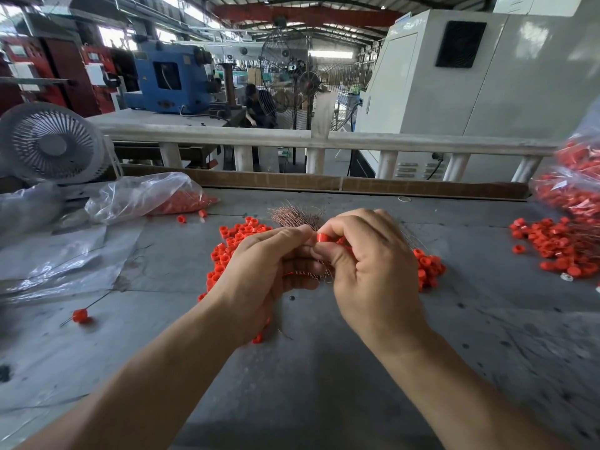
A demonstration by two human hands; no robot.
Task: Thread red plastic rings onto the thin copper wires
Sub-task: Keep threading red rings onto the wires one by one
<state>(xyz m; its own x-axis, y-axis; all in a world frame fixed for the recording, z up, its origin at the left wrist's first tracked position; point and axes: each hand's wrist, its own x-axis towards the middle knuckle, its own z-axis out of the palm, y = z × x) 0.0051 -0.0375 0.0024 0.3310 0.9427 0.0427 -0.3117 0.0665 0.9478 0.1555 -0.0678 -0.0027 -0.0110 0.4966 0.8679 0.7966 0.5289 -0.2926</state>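
Forearms, two, bare, reaching over grey bench point(324, 384). Left hand point(259, 267): fingers curled round a bundle of thin copper wires point(297, 216), whose tips fan out beyond the knuckles. Right hand point(370, 254): thumb and forefinger pinching one red ring point(322, 237) just beside the left thumb tip. Loose red rings point(227, 248): heaped on bench beneath both hands. Finished pile point(558, 248), rings with wires: far right. Single threaded ring point(81, 316): near left. Plastic bag point(146, 196) holding rings: back left. Small fan point(52, 142): behind the bag.
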